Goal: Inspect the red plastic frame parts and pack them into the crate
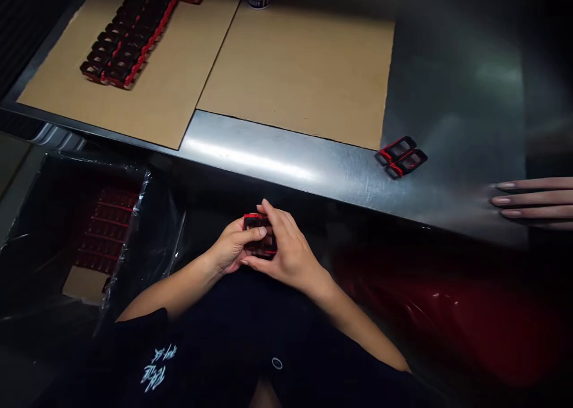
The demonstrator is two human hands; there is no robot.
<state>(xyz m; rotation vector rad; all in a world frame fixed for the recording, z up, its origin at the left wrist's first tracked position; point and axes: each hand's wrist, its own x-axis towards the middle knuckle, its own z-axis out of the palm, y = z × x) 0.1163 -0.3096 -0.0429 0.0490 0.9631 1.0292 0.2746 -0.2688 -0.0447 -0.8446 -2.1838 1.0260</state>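
Grip: the left hand (pixel 229 245) and right hand (pixel 293 254) were closed around a red-black part (pixel 269 241) | Place: near the body, beyond the edge of the metal table (pixel 277 160) | Risk: the part could perhaps fall, if the fingers loosened together.
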